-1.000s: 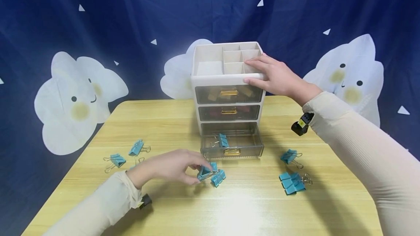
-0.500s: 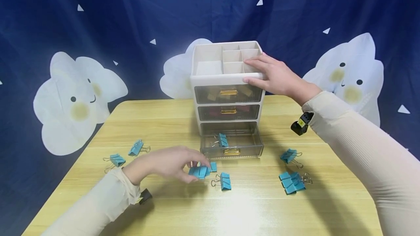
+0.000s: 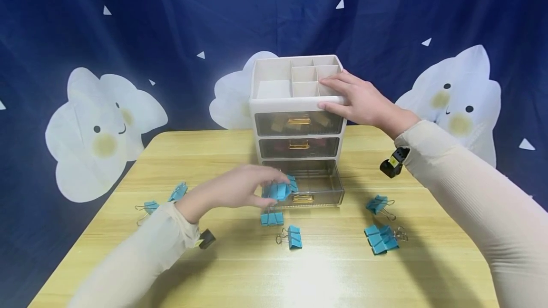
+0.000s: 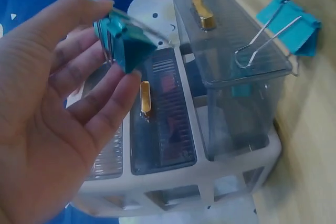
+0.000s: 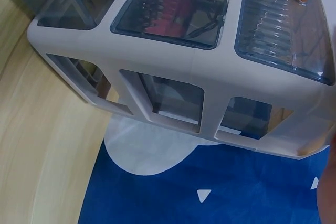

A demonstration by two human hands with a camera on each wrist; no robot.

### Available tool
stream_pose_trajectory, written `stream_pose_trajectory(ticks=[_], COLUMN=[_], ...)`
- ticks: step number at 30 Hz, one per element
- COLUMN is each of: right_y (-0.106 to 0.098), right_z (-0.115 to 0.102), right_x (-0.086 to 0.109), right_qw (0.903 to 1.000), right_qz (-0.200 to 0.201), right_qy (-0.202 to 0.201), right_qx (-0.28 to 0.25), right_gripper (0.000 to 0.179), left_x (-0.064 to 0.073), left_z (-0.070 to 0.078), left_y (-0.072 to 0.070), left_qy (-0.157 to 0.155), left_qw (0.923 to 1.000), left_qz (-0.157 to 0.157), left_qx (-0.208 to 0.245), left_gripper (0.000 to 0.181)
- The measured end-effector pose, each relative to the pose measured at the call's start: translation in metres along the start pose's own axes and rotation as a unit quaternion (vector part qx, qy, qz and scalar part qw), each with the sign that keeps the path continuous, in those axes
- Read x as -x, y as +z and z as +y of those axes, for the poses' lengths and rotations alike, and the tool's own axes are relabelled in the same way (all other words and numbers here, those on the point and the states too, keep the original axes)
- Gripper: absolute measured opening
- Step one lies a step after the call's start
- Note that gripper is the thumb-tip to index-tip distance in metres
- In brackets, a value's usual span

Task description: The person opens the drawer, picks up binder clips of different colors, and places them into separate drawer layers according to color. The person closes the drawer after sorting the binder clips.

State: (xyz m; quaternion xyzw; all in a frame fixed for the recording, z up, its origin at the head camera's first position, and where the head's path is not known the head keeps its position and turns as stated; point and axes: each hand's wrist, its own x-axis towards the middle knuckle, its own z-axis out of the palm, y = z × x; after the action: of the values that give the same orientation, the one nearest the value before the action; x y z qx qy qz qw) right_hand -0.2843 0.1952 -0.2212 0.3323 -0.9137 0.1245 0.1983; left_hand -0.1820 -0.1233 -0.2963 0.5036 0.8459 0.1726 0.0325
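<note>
In the head view my left hand (image 3: pixel 239 185) is at the left front of the pulled-out bottom drawer (image 3: pixel 323 196). Between thumb and fingers it pinches a blue binder clip (image 4: pixel 128 48), seen closer in the left wrist view; whether a second clip sits behind it I cannot tell. Another blue binder clip (image 3: pixel 293 183) lies inside the drawer, partly hidden. My right hand (image 3: pixel 361 101) rests on the top right edge of the white drawer organizer (image 3: pixel 274 105), fingers extended over its small compartments. Only a sliver of that hand shows in the right wrist view.
Before the drawer lie two binder clips, one close to it (image 3: pixel 272 218) and one nearer me (image 3: pixel 294 237). Several more lie right (image 3: pixel 381 239) and left (image 3: pixel 150 207) on the wooden table (image 3: pixel 342 274). Both upper drawers (image 3: pixel 299 148) are closed; a blue curtain hangs behind.
My left hand has picked up a binder clip from the table and raised it toward the drawer. One loose clip shifted right and turned. The right hand stays in place.
</note>
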Motion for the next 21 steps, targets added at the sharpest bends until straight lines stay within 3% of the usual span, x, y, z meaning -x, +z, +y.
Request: stream_pose_trajectory(ticks=[4,9,16,21], right_y=[0.000,0.000,0.000,0.000], right_z=[0.000,-0.001,-0.001,-0.001], right_x=[0.000,0.000,0.001,0.001], right_qw=[1.0000,1.0000,1.0000,1.0000], right_qz=[-0.001,0.001,0.000,0.001], right_qy=[0.001,-0.001,0.003,0.001], right_qx=[-0.001,-0.002,-0.007,-0.009], right_gripper=[0.060,0.060,0.061,0.060], left_x=[-0.019,-0.042,-0.068,-0.083], left_z=[-0.006,-0.019,-0.035,-0.038], left_y=[0.002,0.010,0.027,0.039], left_qy=[-0.010,-0.002,-0.005,-0.002], left_qw=[0.9992,0.9973,0.9956,0.9930], left_qz=[0.017,0.012,-0.034,-0.073], left_qx=[-0.033,-0.072,-0.087,-0.093], left_gripper=[0.043,0.042,0.041,0.043])
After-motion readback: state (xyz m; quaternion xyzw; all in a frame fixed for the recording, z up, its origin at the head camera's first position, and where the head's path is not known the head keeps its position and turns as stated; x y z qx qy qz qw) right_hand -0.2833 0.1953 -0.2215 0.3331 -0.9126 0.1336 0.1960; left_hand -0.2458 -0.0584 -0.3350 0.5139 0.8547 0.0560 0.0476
